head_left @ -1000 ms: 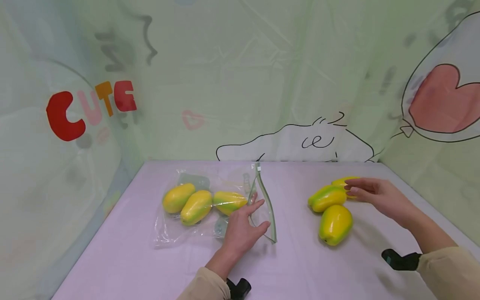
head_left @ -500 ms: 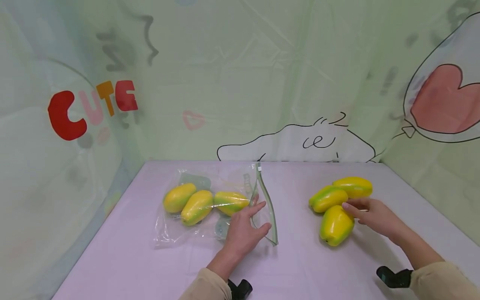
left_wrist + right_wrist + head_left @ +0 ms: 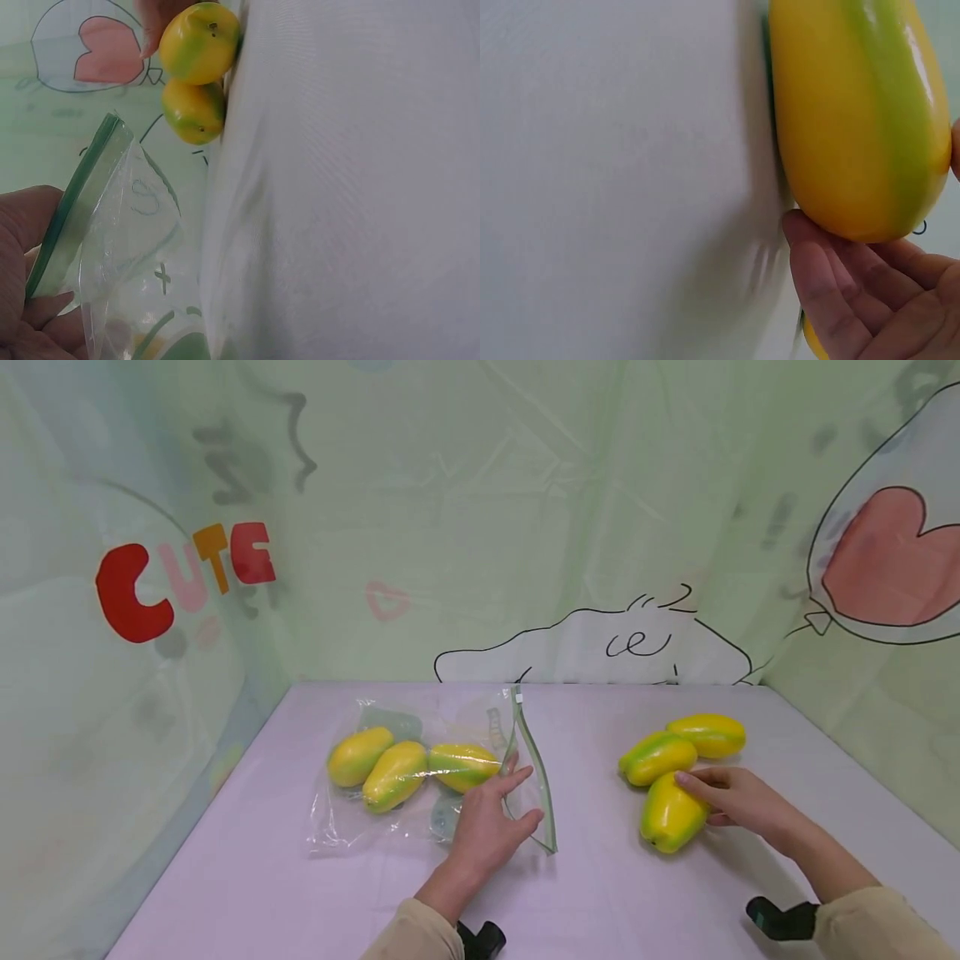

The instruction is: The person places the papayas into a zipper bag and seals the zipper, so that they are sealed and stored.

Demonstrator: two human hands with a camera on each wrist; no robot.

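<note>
A clear zip bag [image 3: 408, 837] with a green zip edge lies on its side, three yellow-green papayas [image 3: 394, 777] inside. My left hand [image 3: 487, 827] is at its mouth, index finger and thumb spread apart; the left wrist view shows the thumb at the green zip strip [image 3: 71, 199] and other fingers behind the film. On the right, my right hand [image 3: 750, 802] grips the nearest loose papaya [image 3: 670, 817], thumb on top and fingers along its side and end. That papaya still rests on the table. Two more papayas [image 3: 657, 758] lie just behind it, touching each other.
A pale lilac cloth covers the table [image 3: 592, 893]. Printed curtains [image 3: 480, 527] stand behind it and on both sides. Black wrist cameras [image 3: 783, 918] sit at both sleeves.
My right hand has come from the rearmost papaya towards me and taken hold of the front one. The left hand and the bag have hardly moved.
</note>
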